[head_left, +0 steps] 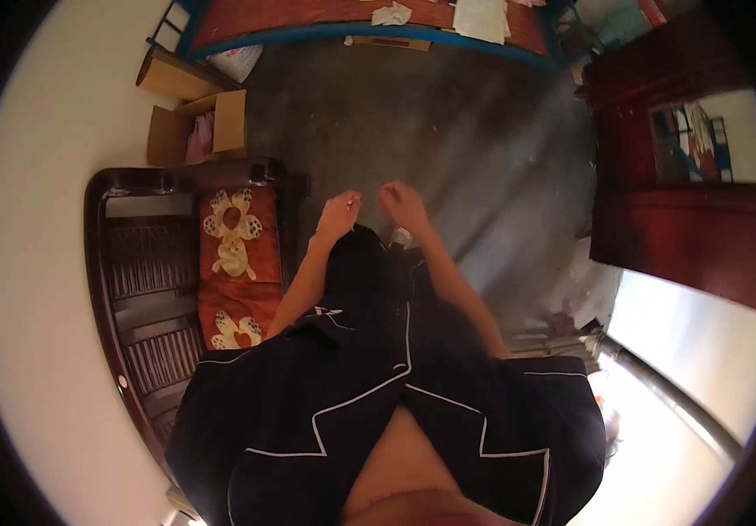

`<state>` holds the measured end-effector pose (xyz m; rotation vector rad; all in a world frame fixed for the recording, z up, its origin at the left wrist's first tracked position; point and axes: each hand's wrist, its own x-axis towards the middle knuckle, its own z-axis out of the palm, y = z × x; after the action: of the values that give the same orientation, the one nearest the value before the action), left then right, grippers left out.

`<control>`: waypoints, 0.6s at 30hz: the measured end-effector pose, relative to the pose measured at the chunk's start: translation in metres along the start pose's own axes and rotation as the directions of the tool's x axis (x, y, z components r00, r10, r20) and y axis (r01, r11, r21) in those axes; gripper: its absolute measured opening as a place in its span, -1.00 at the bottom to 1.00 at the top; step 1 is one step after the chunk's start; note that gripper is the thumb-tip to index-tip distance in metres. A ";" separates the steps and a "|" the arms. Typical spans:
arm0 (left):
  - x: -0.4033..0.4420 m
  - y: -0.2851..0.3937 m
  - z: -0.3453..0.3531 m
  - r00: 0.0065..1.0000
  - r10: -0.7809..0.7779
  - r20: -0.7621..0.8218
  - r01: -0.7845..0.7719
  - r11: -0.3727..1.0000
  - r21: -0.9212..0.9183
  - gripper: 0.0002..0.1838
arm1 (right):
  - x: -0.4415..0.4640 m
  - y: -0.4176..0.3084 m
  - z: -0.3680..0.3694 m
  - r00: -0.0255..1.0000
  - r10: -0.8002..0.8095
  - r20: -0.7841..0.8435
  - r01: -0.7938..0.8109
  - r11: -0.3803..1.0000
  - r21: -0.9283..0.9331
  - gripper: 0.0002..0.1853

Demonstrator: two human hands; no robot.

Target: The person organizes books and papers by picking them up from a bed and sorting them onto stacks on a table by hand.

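Note:
Both of my hands are held out in front of my dark, white-piped shirt (pixel 352 368), a short gap apart, over the grey floor. My left hand (pixel 339 216) is closed, its fingers curled inward. A small pale spot shows at its fingertips, too tiny to name. My right hand (pixel 403 206) has its fingers bent down and drawn together; whatever may be in them is hidden. Below the hands are my dark trousers (pixel 356 263) and a light-coloured shoe (pixel 402 237).
To the left stands a dark wooden bench (pixel 137 188) with an orange patterned cushion (pixel 260 302). Beyond it is an open cardboard box (pixel 231 118). A blue-framed bed (pixel 369 50) with papers (pixel 481 19) spans the far side. On the right is a red-brown cabinet (pixel 676 232) with a mirror (pixel 716 136).

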<state>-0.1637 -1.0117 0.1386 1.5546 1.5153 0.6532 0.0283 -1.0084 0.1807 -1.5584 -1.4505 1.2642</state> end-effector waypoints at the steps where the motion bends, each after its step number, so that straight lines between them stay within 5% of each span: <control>1: 0.012 0.005 -0.002 1.000 -0.002 -0.008 0.002 1.000 -0.020 -0.79 | 0.016 -0.002 -0.004 1.000 -0.004 0.025 0.004 1.000 -0.012 -0.76; 6: 0.078 0.008 -0.012 0.996 -0.069 -0.062 0.066 0.996 -0.053 -0.78 | 0.105 -0.003 -0.007 0.988 0.049 0.147 -0.063 0.994 0.090 -0.77; 14: 0.248 -0.001 -0.068 0.993 -0.103 -0.062 0.095 0.988 -0.123 -0.75 | 0.267 0.002 0.009 0.974 -0.044 0.220 0.073 0.990 -0.124 -0.75; 16: 0.290 0.002 -0.092 0.993 -0.036 -0.108 0.038 0.999 0.016 -0.75 | 0.305 0.000 0.012 0.972 -0.040 0.230 0.079 0.984 -0.160 -0.74; 18: 0.327 0.008 -0.111 0.991 -0.082 -0.103 0.082 0.997 0.002 -0.75 | 0.337 0.001 0.017 0.977 0.074 0.200 -0.068 0.997 -0.036 -0.72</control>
<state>-0.2103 -0.6690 0.1395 1.4748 1.6502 0.6903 -0.0135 -0.6824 0.1025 -1.5496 -1.5559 1.4846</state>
